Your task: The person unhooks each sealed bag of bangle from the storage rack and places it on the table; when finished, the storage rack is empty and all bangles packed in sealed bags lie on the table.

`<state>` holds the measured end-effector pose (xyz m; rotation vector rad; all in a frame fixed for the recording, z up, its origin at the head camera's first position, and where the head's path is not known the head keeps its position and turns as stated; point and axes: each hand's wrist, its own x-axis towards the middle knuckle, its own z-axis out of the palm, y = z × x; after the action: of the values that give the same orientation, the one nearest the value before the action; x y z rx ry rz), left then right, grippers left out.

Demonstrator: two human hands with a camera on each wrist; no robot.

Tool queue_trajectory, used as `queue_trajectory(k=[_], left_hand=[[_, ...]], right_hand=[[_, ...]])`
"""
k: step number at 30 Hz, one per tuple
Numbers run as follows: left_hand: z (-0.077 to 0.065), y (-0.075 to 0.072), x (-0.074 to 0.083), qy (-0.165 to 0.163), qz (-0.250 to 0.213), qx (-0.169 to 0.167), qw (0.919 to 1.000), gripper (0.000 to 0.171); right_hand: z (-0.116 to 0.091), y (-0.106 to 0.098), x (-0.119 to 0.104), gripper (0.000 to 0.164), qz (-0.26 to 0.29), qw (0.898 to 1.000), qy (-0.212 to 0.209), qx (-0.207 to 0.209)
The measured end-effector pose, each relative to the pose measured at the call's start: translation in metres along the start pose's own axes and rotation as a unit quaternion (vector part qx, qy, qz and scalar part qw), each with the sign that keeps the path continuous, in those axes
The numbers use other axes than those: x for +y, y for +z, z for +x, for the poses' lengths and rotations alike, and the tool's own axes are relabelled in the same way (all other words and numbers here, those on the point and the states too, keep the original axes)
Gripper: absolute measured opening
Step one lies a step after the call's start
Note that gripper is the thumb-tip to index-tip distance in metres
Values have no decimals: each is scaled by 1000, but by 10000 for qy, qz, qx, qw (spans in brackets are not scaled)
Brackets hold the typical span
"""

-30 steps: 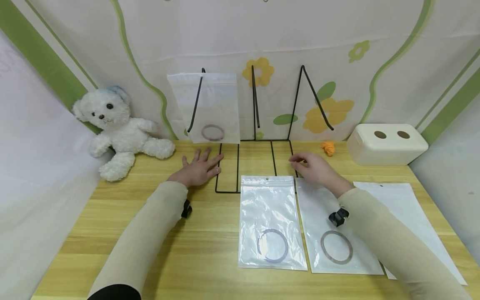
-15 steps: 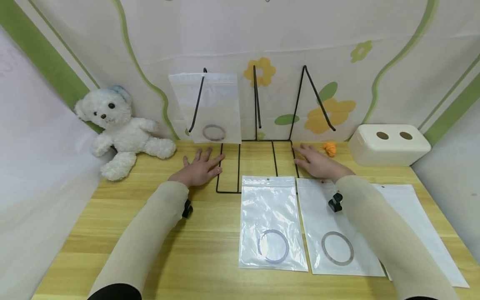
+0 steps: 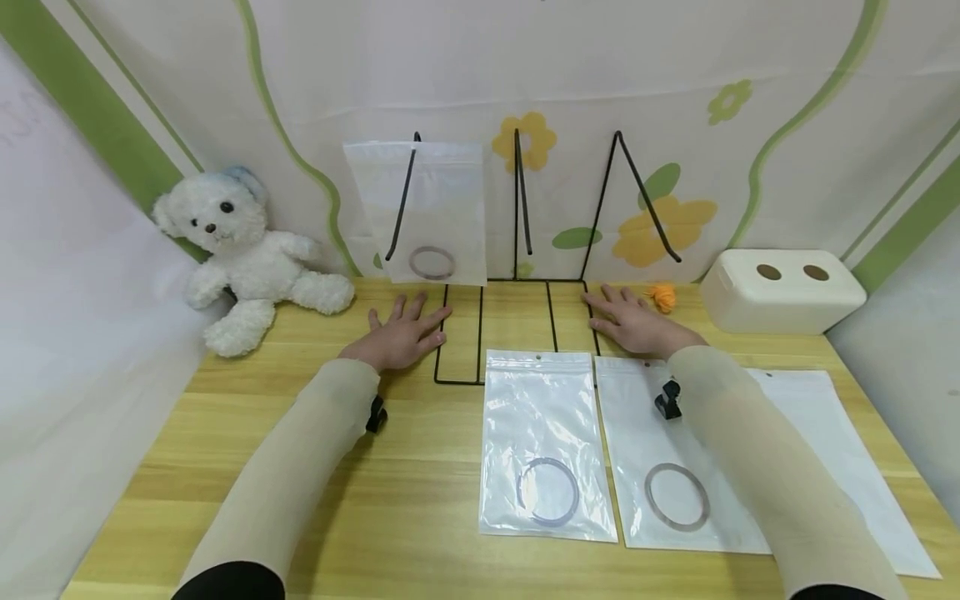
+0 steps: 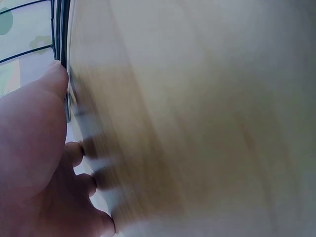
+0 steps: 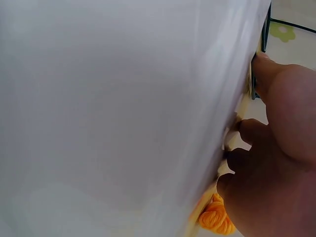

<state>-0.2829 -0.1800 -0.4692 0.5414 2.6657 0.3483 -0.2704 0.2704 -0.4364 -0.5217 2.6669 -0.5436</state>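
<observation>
A black wire display rack (image 3: 517, 281) with three angled hooks stands at the back of the table. From its left hook hangs a clear zip bag (image 3: 442, 200) with a ring-shaped bangle inside. My left hand (image 3: 397, 337) lies with spread fingers on the wood, fingertips at the left side of the rack's base. On the opposite side my right hand (image 3: 637, 323) rests with straight fingers, thumb and fingertips at the base wire. Two zip bags, one (image 3: 543, 425) in the middle and another (image 3: 630, 450) beside it, lie flat, each with a bangle in it.
A third white bag (image 3: 832, 442) lies at the right, partly under my right sleeve. The white teddy bear (image 3: 247, 258) sits at the back left. An orange yarn bundle (image 3: 663, 297) and a cream box (image 3: 780, 292) with two round holes stand at the back right.
My right hand has gone from bent fingers near the rack's right side to straight fingers laid at its base wire. The left hand stays in place; the view has shifted slightly.
</observation>
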Motion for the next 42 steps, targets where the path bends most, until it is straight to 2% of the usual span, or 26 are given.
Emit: queue_trajectory(k=[9,14,19,24,30,36,42], left_hand=[[3,-1,1,28,-76,4,10000,67],[-2,-3,1,99,-198,9,9998,67],[-18,-14,14,306,-553,50,9980,69],[-31,-23,15,517,-871,168,9947,68],[-45,-33,12,454,-1055,270,9930,68],[-57,-43,8,423,-971,482,9932,67],[-74,-56,6,342,-1180,685,9901,66]], right_hand=[[1,1,2,63,-23,10000,33,15],[1,2,1,63,-64,10000,36,-8],[1,4,1,62,-9,10000,41,-33],[1,4,1,62,21,10000,17,-37],[2,0,0,62,-70,9999,41,-66],[3,1,1,62,-68,9999,49,-85],[3,3,0,63,-34,10000,41,-67]])
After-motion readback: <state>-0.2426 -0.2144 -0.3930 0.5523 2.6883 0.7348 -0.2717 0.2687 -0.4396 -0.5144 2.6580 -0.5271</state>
